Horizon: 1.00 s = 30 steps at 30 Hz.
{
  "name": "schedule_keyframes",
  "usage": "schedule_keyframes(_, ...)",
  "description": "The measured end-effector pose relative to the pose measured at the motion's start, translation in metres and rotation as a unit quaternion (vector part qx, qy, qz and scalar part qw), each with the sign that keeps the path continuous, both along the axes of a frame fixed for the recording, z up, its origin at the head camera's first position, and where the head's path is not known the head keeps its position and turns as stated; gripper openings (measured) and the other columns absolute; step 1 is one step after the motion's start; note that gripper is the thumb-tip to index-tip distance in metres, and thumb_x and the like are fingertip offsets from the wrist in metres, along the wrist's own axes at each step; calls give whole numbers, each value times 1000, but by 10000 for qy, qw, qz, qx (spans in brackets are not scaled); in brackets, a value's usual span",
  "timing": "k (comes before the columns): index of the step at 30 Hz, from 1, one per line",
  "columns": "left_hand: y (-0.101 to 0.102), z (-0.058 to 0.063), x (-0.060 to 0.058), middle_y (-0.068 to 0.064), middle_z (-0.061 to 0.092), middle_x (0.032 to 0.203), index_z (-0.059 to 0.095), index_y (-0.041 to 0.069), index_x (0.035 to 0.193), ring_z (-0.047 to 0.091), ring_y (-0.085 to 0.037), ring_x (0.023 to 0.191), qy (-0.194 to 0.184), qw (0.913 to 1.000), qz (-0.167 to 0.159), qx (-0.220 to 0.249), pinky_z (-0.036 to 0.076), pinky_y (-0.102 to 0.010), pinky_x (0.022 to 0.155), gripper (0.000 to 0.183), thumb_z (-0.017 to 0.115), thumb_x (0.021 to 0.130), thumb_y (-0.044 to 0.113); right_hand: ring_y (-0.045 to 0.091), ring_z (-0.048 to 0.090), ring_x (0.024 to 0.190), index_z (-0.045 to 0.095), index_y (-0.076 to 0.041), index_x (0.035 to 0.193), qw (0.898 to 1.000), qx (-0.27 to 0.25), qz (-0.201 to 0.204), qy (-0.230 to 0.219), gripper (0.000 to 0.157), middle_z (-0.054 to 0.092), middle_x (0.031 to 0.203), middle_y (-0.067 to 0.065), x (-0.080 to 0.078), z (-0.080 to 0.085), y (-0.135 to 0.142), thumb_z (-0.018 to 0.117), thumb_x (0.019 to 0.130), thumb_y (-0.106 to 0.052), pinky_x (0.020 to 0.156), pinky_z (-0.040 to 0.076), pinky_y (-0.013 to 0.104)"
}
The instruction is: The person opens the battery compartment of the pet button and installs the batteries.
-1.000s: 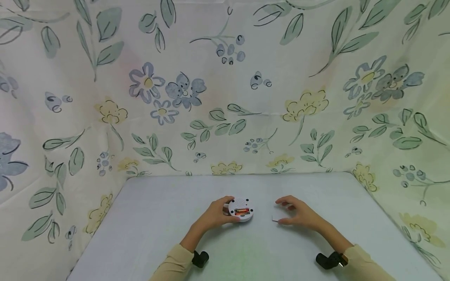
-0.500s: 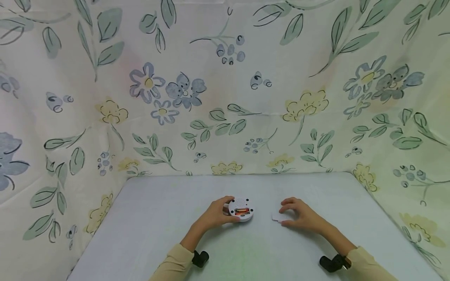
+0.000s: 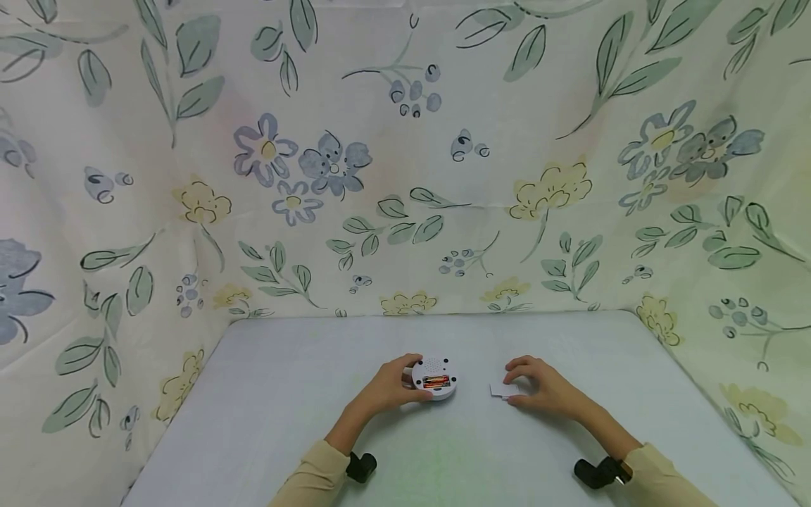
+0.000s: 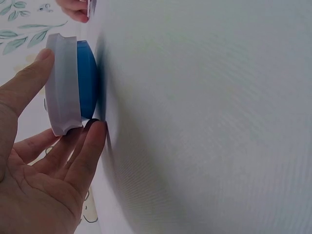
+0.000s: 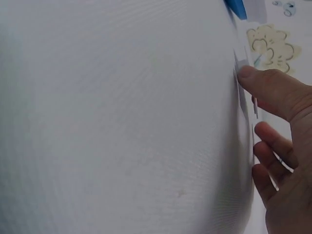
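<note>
A round white device (image 3: pixel 434 367) lies back side up, with a speaker grille, small dark feet and an uncovered battery compartment holding orange-and-black batteries (image 3: pixel 436 382). My left hand (image 3: pixel 385 386) grips it from the left, thumb on the near side and fingers round the far side. The left wrist view shows its blue underside (image 4: pixel 87 80) close to the table. To the right, my right hand (image 3: pixel 546 389) pinches a small flat white battery cover (image 3: pixel 500 389) with a tab on its near edge. In the right wrist view, the thumb (image 5: pixel 248 73) presses on the cover's edge, low over the table.
A white table (image 3: pixel 304 352) lies beneath both hands. Behind it and at both sides hangs a floral cloth (image 3: pixel 405 211). Each wrist carries a black camera, the left camera (image 3: pixel 362 467) and the right camera (image 3: pixel 598 472).
My right hand has shifted slightly right and its fingers have drawn in on the battery cover, which now shows more of its face and tab. The left hand and device have stayed put.
</note>
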<state>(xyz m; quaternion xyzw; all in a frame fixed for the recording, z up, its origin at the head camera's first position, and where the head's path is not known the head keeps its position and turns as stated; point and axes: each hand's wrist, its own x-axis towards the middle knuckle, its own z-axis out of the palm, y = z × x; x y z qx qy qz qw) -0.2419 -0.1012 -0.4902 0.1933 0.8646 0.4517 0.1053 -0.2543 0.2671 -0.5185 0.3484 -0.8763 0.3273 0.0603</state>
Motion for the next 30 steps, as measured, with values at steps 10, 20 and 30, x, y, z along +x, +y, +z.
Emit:
schedule_keyframes(10,1,1,0,-17,56,137,49,1,146,64,-28,109,25,10000,-20,-42,55,-43,87,77,87,84,25,26,58,112,73,-19,106,9997,-78,-53,-236,26,64,119,2,-3,1,-2,86,85,-23,96,48,36)
schedule_keyframes(20,0,2,2,-18,56,137,49,1,147,63,-29,110,20,10000,4,-29,54,-43,89,77,87,84,25,23,61,102,70,-14,112,9980,-301,-43,-552,28,65,114,-1,-5,4,-7,84,88,-21,87,53,40)
schedule_keyframes(30,0,0,1,-18,56,137,49,1,147,63,-29,111,-5,10000,16,48,54,-43,89,77,87,84,25,28,60,99,72,-12,113,9954,-687,-217,-632,32,64,113,4,-7,3,-12,86,84,-13,83,55,43)
